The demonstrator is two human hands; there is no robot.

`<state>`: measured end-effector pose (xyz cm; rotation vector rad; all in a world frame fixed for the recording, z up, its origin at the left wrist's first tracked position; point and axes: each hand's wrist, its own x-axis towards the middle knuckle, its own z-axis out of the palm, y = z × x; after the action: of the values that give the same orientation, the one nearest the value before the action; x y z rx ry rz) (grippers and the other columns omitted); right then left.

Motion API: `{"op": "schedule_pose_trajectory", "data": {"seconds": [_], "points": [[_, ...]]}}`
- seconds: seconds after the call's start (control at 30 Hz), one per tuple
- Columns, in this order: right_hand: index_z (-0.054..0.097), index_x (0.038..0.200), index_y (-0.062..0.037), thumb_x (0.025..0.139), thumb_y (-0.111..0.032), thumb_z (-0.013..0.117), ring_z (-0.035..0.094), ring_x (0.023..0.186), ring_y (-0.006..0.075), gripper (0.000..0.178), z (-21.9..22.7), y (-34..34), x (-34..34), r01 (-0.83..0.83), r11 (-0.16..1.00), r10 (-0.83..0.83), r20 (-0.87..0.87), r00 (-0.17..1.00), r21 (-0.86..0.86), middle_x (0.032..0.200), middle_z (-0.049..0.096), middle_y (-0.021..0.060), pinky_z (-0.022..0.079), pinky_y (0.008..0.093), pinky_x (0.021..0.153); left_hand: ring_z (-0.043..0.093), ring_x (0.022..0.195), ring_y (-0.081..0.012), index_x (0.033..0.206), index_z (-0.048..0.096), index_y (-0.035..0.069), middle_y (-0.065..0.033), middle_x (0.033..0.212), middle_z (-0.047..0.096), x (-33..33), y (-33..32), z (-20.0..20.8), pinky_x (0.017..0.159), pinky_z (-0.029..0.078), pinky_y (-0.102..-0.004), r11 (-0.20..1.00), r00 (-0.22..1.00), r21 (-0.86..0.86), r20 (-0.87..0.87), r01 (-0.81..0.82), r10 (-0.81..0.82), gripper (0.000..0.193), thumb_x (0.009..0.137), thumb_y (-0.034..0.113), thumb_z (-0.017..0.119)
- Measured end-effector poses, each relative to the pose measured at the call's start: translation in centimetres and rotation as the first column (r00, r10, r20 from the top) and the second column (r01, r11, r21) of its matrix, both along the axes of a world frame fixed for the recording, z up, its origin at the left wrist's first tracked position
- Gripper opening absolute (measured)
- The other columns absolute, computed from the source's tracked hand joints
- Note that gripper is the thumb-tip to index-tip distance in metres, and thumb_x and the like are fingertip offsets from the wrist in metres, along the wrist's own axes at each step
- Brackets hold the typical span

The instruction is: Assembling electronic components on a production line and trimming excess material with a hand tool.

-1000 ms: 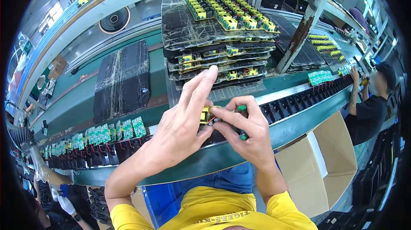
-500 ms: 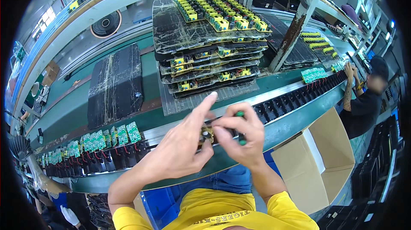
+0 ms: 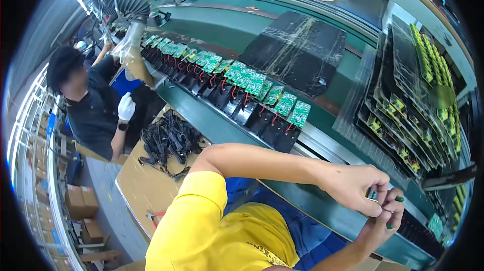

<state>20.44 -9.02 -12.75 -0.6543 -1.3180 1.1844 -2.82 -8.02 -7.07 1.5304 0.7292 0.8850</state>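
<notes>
Hands point(image 3: 375, 203) apparently pinched around small part point(image 3: 372, 194)

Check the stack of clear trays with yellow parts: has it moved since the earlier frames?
Cannot tell. The stack of clear trays with yellow parts now sits at the picture's right, but the green belt swung with it, so the head turned left.

Left hand point(image 3: 353, 188) and right hand point(image 3: 383, 220) pinching small grey-green component point(image 3: 373, 194); row of green circuit boards point(image 3: 237, 77) along teal conveyor bench point(image 3: 212, 114); stacked black trays point(image 3: 408, 104).
</notes>
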Motion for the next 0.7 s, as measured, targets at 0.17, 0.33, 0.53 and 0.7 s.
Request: {"op": "schedule_pose_trajectory", "data": {"seconds": [0.17, 0.33, 0.53, 0.7], "points": [[0.07, 0.106, -0.0094, 0.11, -0.019, 0.078, 0.058, 0.102, 0.0205, 0.013, 0.2, 0.2, -0.8, 0.029, 0.993, -0.046, -0.155, 0.987, -0.114, 0.122, 0.061, 0.0097, 0.048, 0.0336, 0.092, 0.06, 0.073, -0.0182, 0.105, 0.073, 0.002, -0.0053, 0.09, 0.076, -0.1, -1.2, 0.4, 0.066, 0.052, -0.0355, 0.975, 0.975, 0.124, 0.143, -0.185, 0.167, 0.019, 0.104, 0.02, 0.079], [0.077, 0.114, -0.0077, 0.109, -0.01, 0.079, 0.062, 0.102, 0.0235, 0.006, 0.9, -1.2, 1.5, 0.19, 0.978, -0.182, 0.084, 0.98, -0.089, 0.122, 0.069, 0.011, 0.051, 0.0356, 0.093, 0.061, 0.074, -0.0181, 0.104, 0.076, 0.001, -0.0074, 0.091, 0.079, 0.1, -0.4, 0.3, 0.066, 0.051, -0.0355, 0.985, 0.981, 0.058, 0.113, -0.163, 0.155, 0.013, 0.103, 0.014, 0.076], [0.091, 0.123, -0.0071, 0.094, -0.002, 0.087, 0.066, 0.101, 0.027, 0.03, 3.8, -2.6, -4.1, 0.142, 0.873, -0.455, 0.674, 0.582, 0.467, 0.123, 0.072, 0.013, 0.056, 0.0392, 0.088, 0.067, 0.081, -0.0147, 0.102, 0.081, 0.002, -0.0033, 0.092, 0.082, -5.0, -0.6, 0.4, 0.076, 0.057, -0.0314, 0.946, 0.917, 0.137, -0.238, -0.294, 0.319, 0.008, 0.096, 0.008, 0.081], [0.092, 0.116, -0.0125, 0.084, -0.011, 0.098, 0.065, 0.096, 0.0241, 0.033, 0.1, -3.0, -3.0, 0.202, 0.834, -0.548, 0.729, 0.41, 0.514, 0.12, 0.071, 0.0073, 0.056, 0.0365, 0.082, 0.065, 0.08, -0.0148, 0.099, 0.077, -0.001, -0.0047, 0.089, 0.079, -4.8, 2.0, -0.6, 0.077, 0.056, -0.0312, 0.958, 0.842, 0.152, -0.458, -0.244, 0.287, 0.008, 0.097, 0.006, 0.079]]}}
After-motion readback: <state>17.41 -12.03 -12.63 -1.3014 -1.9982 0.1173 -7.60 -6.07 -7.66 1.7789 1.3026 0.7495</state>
